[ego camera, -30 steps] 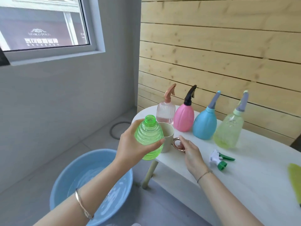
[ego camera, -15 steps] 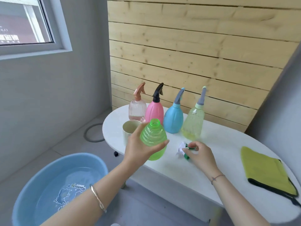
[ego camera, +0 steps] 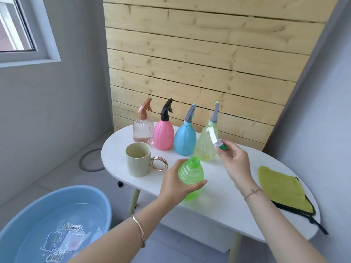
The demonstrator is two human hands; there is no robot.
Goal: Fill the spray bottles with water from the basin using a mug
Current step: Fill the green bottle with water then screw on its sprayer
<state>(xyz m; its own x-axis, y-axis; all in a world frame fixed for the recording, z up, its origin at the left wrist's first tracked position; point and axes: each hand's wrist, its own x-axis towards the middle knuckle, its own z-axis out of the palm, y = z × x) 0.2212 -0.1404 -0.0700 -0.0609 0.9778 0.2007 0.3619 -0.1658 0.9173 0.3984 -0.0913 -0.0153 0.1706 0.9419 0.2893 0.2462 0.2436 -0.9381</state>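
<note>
My left hand (ego camera: 175, 184) grips an uncapped green bottle (ego camera: 190, 174) standing on the white table (ego camera: 224, 202). My right hand (ego camera: 234, 161) holds its white and green spray head (ego camera: 218, 142) in the air, above and to the right of the bottle's mouth. A pale green mug (ego camera: 138, 159) with a gold ring handle stands to the left of the bottle. A blue basin (ego camera: 57, 223) of water sits on the floor at lower left.
Against the wooden wall stand a clear pink bottle (ego camera: 143, 132), a pink bottle (ego camera: 163, 134), a blue bottle (ego camera: 185, 138) and a pale yellow-green bottle (ego camera: 206, 145), all capped. A yellow-green cloth (ego camera: 283, 188) lies at the table's right end.
My right hand left the mug's handle, picked the spray head up off the table and raised it. My left hand set the green bottle down on the table. The view swung to the right.
</note>
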